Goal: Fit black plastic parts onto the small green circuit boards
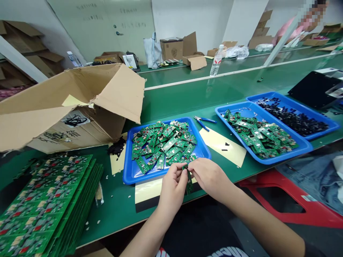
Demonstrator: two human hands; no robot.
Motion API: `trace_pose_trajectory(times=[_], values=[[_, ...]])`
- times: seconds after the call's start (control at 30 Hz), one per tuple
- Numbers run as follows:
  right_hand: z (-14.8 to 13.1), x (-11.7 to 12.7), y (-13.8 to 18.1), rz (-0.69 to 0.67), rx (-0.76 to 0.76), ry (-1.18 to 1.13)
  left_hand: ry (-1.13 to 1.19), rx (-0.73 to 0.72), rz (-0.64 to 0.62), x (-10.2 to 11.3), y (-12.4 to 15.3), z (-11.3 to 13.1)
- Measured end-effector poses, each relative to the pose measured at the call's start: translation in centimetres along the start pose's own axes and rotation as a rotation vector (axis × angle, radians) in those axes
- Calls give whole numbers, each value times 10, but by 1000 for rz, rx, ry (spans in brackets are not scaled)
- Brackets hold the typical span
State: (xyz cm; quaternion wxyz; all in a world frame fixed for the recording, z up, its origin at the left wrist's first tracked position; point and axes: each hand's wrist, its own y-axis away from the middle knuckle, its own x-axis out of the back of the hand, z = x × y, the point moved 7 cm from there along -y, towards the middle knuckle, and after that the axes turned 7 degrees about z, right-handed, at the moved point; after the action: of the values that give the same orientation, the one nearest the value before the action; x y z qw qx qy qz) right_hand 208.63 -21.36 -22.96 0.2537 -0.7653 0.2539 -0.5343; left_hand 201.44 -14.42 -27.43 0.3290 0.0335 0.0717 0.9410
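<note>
We pinch 1 narrow green circuit board [189,185] between our left hand [173,184] and right hand [211,176], seemingly working its far end, which next needs steadiness.

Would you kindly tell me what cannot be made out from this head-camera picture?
Head view: part of the narrow green circuit board, covered by the left hand and right hand.
Head view: the bottom of the large brown cardboard box, hidden by its near side and flaps.
Head view: the stack of green circuit panels, cut off by the picture's edges.
Head view: individual shapes of the black pieces, too small and crowded.
</note>
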Motion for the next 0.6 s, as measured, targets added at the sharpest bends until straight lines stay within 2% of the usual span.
trace_pose_trajectory(times=[0.3, 0.43, 0.6], values=[[10, 2, -5, -18, -164, 64, -21, -63, 48, 2, -3, -1], [7, 3, -6, 27, -215, 34, 75, -32, 30, 1, -6, 0], [18, 12, -3, 99, -336, -19, 174, 45, 5, 5, -6, -3]])
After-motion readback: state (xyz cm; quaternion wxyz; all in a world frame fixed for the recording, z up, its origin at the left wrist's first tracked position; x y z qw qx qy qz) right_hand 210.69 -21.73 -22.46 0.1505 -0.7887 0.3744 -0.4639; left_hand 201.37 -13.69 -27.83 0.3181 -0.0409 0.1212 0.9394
